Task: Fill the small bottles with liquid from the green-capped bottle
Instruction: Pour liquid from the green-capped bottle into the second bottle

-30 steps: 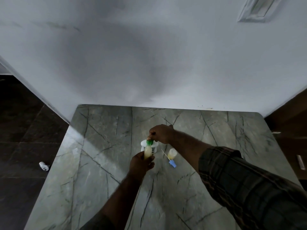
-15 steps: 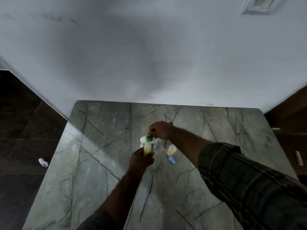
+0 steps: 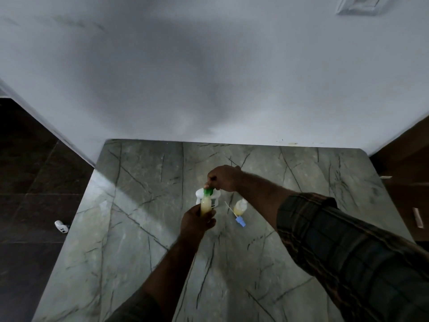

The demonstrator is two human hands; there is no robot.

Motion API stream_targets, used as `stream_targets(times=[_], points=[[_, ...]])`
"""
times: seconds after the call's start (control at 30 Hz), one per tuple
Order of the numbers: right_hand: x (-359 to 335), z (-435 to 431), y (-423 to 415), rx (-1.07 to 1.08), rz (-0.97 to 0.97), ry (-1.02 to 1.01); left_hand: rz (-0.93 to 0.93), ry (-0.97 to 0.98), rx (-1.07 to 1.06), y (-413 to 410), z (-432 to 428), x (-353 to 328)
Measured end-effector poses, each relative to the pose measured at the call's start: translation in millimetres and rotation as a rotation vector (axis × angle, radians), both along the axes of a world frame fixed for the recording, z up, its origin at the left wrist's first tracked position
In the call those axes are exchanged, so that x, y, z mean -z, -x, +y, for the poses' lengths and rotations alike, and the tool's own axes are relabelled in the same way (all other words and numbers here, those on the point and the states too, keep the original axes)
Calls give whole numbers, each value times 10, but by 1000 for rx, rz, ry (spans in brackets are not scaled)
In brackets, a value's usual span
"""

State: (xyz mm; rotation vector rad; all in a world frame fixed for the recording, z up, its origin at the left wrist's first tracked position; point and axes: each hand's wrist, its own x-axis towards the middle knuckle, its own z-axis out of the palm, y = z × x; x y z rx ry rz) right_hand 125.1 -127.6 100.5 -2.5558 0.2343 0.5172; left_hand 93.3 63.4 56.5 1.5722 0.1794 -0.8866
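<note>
The left hand [image 3: 195, 224] curls its fingers round the green-capped bottle [image 3: 205, 205], upright just in front of the white jar [image 3: 215, 199]. The right hand [image 3: 224, 178] pinches its green cap [image 3: 208, 192]. A small bottle [image 3: 240, 206] stands right of the jar. Squeezing as the cap loosens could spurt liquid.

The green-capped bottle [image 3: 205, 204] now sits slightly higher in view.

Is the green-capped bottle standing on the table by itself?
No, the left hand grips the green-capped bottle while the right hand pinches its green cap.
</note>
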Motion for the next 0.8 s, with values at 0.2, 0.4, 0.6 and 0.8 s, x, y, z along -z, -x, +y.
stream_targets(times=[0.2, 0.4, 0.6, 0.8], points=[[118, 7, 27, 11, -19, -25, -1, 14, -3, 4, -8, -6], [54, -18, -7, 2, -28, -8, -4, 41, 1, -5, -13, -10], [170, 17, 62, 38, -28, -41, 17, 16, 9, -8, -8, 60], [30, -10, -2, 9, -41, -22, -10, 26, 17, -26, -22, 41]])
